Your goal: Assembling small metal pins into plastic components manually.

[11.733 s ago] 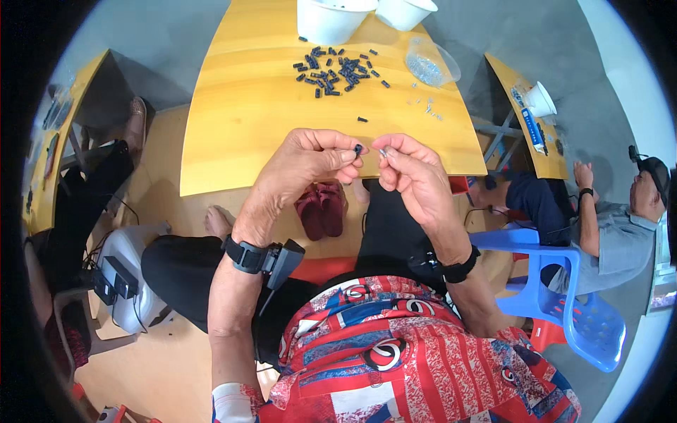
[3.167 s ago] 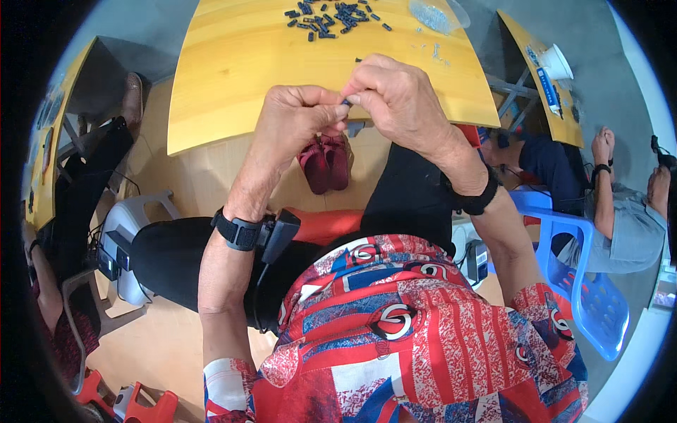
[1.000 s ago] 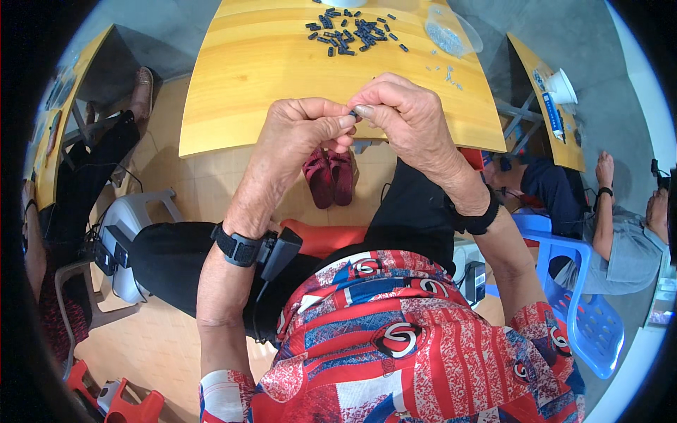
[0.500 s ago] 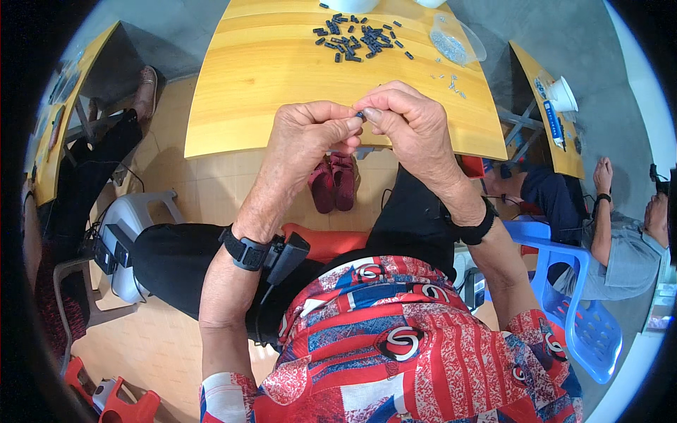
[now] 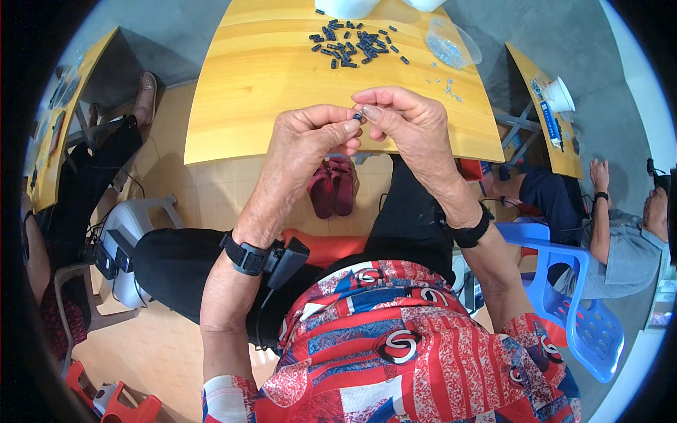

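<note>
Black little part (image 5: 357,115) pinched between left hand (image 5: 308,138) and right hand (image 5: 407,127) fingertips; keep both pinches tight, hands close over yellow table (image 5: 268,77); go slow.

- The wooden table (image 5: 268,92) has a yellow, grained top and stands just beyond both hands.
- A heap of small black parts (image 5: 352,46) lies on the top, beyond the hands, near the far edge.
- A clear plastic bag (image 5: 451,48) lies beyond the right hand, just right of the heap.
- A few tiny pale parts (image 5: 443,86) lie scattered between the bag and the right hand.
- Two white containers (image 5: 349,7) stand at the far edge, beyond the heap, cut off by the frame.
</note>
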Demonstrator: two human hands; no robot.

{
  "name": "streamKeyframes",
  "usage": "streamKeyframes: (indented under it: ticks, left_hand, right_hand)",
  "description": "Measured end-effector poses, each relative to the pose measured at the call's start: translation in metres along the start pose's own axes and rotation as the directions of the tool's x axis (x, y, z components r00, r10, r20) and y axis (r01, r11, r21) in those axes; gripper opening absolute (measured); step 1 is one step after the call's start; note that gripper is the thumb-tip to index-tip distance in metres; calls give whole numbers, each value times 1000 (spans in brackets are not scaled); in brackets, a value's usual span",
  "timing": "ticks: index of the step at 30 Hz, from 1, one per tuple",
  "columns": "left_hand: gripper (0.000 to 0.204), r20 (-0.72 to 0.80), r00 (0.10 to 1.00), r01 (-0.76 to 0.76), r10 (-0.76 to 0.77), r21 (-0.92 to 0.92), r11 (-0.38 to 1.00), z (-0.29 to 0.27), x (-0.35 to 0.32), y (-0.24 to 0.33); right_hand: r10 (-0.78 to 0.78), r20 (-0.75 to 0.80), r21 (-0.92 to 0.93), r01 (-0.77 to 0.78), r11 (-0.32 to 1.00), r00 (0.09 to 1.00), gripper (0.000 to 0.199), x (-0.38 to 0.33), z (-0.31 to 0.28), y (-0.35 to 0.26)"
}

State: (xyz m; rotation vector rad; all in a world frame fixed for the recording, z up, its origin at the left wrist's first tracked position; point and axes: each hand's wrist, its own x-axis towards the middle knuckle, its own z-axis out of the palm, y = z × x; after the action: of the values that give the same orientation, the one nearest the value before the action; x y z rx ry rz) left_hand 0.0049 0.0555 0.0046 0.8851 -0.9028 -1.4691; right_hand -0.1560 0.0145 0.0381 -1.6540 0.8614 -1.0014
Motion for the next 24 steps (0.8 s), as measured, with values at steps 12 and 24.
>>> streamKeyframes:
  ticks: [12, 24]
  left_hand:
    - [10, -7, 999, -32, 33, 60, 998, 3, -2, 2]
    - [8, -46, 999, -25, 28, 65, 998, 4, -1, 2]
  right_hand:
    - [-348, 55, -495, 328, 804, 936, 3, 2, 2, -6]
    - [-558, 155, -624, 519, 584, 815, 11, -5, 3, 1]
